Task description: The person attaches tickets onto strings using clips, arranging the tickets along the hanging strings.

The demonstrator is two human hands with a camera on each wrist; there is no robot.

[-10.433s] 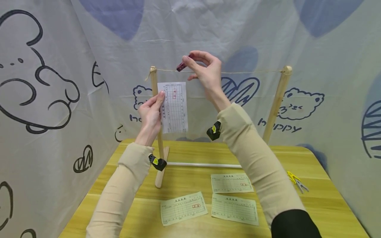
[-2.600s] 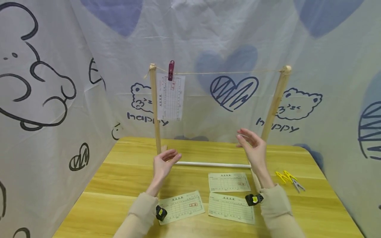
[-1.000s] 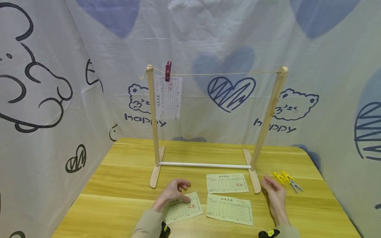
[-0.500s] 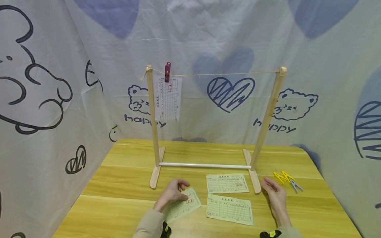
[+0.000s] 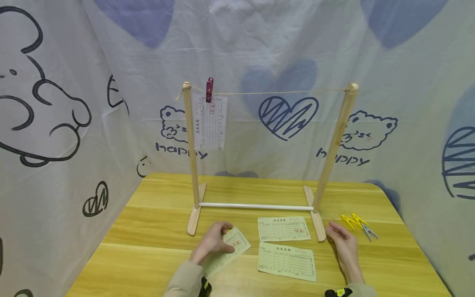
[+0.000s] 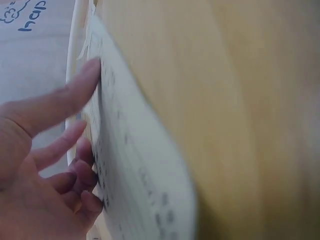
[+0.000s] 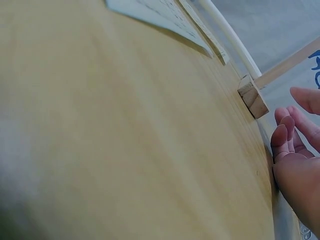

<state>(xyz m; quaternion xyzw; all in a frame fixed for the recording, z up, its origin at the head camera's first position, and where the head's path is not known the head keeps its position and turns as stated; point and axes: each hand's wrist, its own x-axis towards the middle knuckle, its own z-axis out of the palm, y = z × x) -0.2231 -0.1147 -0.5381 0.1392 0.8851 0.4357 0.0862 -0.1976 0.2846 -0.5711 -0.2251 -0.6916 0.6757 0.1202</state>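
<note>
Head view: left hand [image 5: 212,242], thumb on paper slip [image 5: 238,242] toward near edge of table [image 5: 148,247], fingers bent, pinch uncertain; right hand [image 5: 345,249] slack, empty, toward right edge. Apparent step: grasping slip; next move calls for firm pinch.

Slip [image 5: 239,246] partly hidden by left hand [image 5: 212,242], sleeves [image 5: 185,279] cut off
</note>
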